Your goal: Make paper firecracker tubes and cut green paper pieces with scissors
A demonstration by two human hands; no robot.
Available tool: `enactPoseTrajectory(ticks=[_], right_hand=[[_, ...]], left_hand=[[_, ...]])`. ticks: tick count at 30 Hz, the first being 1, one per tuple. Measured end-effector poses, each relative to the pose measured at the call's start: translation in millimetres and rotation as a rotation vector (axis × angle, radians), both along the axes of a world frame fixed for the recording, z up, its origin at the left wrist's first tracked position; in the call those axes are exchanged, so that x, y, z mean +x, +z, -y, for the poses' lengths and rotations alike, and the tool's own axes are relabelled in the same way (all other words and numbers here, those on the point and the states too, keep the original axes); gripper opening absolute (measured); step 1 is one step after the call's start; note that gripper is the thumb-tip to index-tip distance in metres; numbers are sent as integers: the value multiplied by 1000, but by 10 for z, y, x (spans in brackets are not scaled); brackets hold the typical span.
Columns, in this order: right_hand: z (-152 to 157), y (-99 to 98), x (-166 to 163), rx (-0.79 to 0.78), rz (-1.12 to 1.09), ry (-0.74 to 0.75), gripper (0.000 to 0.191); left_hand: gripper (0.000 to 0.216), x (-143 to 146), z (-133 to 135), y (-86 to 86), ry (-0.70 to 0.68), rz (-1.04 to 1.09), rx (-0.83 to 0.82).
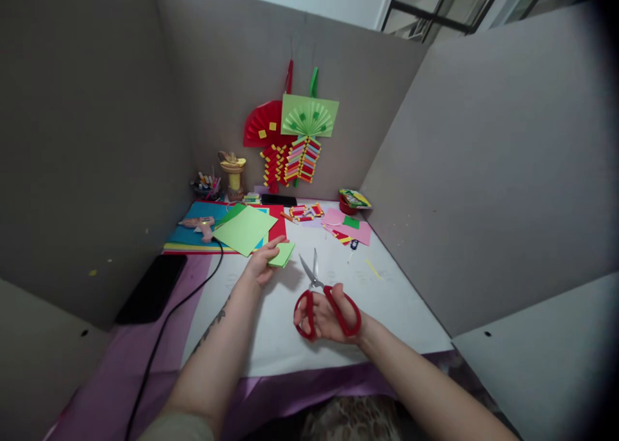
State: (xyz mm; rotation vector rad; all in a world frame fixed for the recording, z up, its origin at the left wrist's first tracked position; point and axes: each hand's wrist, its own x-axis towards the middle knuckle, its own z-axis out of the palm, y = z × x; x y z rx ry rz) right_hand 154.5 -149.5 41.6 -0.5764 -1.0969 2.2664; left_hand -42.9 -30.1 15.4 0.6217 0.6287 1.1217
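My left hand (261,264) pinches a small folded piece of light green paper (282,254) above the white sheet on the table. To its right, my right hand (329,315) is closed around the red handles of a pair of scissors (315,281). Their metal blades are parted and point away from me, a short way right of the green piece without touching it. Just beyond my left hand lies a larger light green sheet (245,230), on top of a stack of coloured paper (186,216).
A pink glue gun (200,225) rests on the stack, its black cable running toward me. A black tablet-like slab (152,289) lies at left. Red and green paper ornaments (309,118) hang on the back panel. Paper scraps (355,225) and a red bowl (347,204) are at back right.
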Motion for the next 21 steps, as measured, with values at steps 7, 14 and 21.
enactPoseTrajectory(ticks=[7, 14, 21], right_hand=[[-5, -55, -133, -84, -56, 48, 89], [-30, -90, -123, -106, -27, 42, 91], [-95, -118, 16, -86, 17, 2, 87]], left_hand=[[50, -7, 19, 10, -24, 1, 37], [58, -8, 64, 59, -73, 8, 136], [55, 26, 166, 135, -115, -150, 219]])
